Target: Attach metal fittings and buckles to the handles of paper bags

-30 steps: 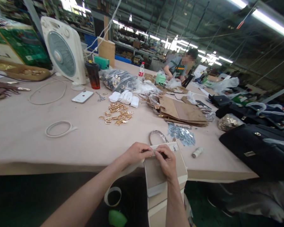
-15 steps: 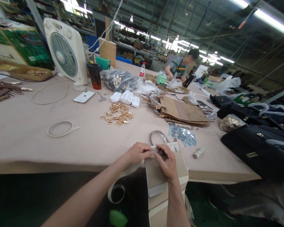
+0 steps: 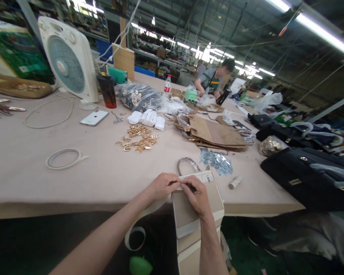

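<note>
A cream handbag (image 3: pixel 189 214) leans against the near table edge, its top resting on the table. My left hand (image 3: pixel 162 186) and my right hand (image 3: pixel 195 195) meet at the bag's upper edge, fingers pinched together on a small part there that I cannot make out. A cream strap (image 3: pixel 137 225) hangs from the bag below the table edge. The bag's wrapped handle (image 3: pixel 186 164) lies on the table just beyond my hands.
Gold metal fittings (image 3: pixel 137 138), a white strap loop (image 3: pixel 61 158), a phone (image 3: pixel 94 117), a fan (image 3: pixel 65 57), brown paper pieces (image 3: pixel 215 133), silvery parts (image 3: pixel 216 160), a small white tube (image 3: pixel 235 182) and black bags (image 3: pixel 306 168) lie on the table. Another person (image 3: pixel 213 80) works at the far end.
Both hands stay pinched at the bag's top edge with only small finger shifts. The camera has turned slightly, sliding the scene left.
</note>
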`<state>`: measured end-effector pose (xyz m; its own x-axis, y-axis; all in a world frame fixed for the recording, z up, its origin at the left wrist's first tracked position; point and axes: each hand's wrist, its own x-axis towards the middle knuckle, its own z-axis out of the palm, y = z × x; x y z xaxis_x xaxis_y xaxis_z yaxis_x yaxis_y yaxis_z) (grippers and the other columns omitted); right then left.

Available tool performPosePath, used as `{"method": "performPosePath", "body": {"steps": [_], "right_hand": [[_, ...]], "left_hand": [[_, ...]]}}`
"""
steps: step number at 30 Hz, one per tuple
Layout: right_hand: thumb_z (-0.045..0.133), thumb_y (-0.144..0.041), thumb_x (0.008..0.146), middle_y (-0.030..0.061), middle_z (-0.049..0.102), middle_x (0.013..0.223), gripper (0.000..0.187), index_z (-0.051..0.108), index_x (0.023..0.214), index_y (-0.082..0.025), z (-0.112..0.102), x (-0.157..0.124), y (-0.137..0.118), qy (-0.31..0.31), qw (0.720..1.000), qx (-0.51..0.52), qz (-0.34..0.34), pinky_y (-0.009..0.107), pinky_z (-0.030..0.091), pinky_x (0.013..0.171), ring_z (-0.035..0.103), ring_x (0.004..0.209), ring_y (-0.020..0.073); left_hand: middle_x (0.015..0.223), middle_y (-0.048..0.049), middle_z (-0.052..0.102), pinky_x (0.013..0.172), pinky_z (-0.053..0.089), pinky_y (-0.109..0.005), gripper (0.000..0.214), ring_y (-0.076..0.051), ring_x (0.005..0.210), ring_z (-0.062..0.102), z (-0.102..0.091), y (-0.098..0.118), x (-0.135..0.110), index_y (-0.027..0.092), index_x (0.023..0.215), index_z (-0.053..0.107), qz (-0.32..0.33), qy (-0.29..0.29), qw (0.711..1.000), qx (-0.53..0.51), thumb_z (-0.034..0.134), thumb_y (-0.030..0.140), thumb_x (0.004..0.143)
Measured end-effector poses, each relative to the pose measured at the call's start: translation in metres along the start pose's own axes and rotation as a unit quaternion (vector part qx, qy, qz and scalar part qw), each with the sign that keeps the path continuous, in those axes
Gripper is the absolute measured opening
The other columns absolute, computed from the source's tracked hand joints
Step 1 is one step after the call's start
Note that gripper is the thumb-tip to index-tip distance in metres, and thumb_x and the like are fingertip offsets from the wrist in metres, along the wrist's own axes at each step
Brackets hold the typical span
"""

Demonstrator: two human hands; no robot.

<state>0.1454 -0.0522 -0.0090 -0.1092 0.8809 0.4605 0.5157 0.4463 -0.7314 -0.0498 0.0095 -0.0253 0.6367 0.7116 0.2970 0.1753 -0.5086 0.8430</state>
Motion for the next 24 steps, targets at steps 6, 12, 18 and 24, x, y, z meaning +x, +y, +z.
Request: {"method": "performPosePath", "body": {"steps": [6, 12, 18, 24], "right_hand": [[0.064, -0.028, 0.098, 0.0069, 0.073, 0.098, 0.010, 0.073, 0.097, -0.024, -0.0021, 0.0003, 0.0015, -0.012, 1.000, -0.008, -0.004, 0.038, 0.053, 0.088, 0.067, 0.095, 0.0227], [0.064, -0.027, 0.098, 0.0066, 0.073, 0.099, 0.010, 0.073, 0.099, -0.024, -0.0003, -0.0003, 0.0039, -0.006, 1.000, -0.006, -0.005, 0.038, 0.054, 0.088, 0.068, 0.095, 0.0226], [0.064, -0.027, 0.098, 0.0065, 0.073, 0.096, 0.010, 0.073, 0.097, -0.024, -0.0005, 0.0001, 0.0051, -0.008, 1.000, -0.024, -0.005, 0.037, 0.053, 0.087, 0.067, 0.094, 0.0231], [0.062, -0.026, 0.098, 0.0051, 0.071, 0.093, 0.008, 0.069, 0.094, -0.024, -0.0008, 0.0007, 0.0052, -0.020, 0.999, -0.036, -0.014, 0.036, 0.051, 0.084, 0.065, 0.092, 0.0225]], "left_hand": [[0.083, -0.0022, 0.073, 0.075, 0.044, -0.024, 0.023, -0.015, 0.077, 0.063, 0.0020, -0.0029, 0.0012, 0.017, 0.089, 0.075, -0.009, 0.005, 1.000, 0.014, 0.055, 0.026, 0.094], [0.083, -0.0026, 0.073, 0.074, 0.044, -0.024, 0.023, -0.015, 0.077, 0.063, -0.0004, 0.0023, 0.0012, 0.016, 0.091, 0.075, -0.017, 0.001, 1.000, 0.002, 0.054, 0.026, 0.094], [0.076, -0.0004, 0.069, 0.068, 0.041, -0.023, 0.023, -0.013, 0.070, 0.058, 0.0008, 0.0014, 0.0015, 0.016, 0.086, 0.074, -0.027, 0.009, 1.000, 0.004, 0.055, 0.027, 0.092], [0.067, 0.0024, 0.060, 0.062, 0.036, -0.022, 0.023, -0.011, 0.064, 0.050, 0.0018, -0.0009, 0.0025, 0.015, 0.078, 0.071, -0.053, 0.005, 0.998, -0.028, 0.056, 0.028, 0.088]]}}
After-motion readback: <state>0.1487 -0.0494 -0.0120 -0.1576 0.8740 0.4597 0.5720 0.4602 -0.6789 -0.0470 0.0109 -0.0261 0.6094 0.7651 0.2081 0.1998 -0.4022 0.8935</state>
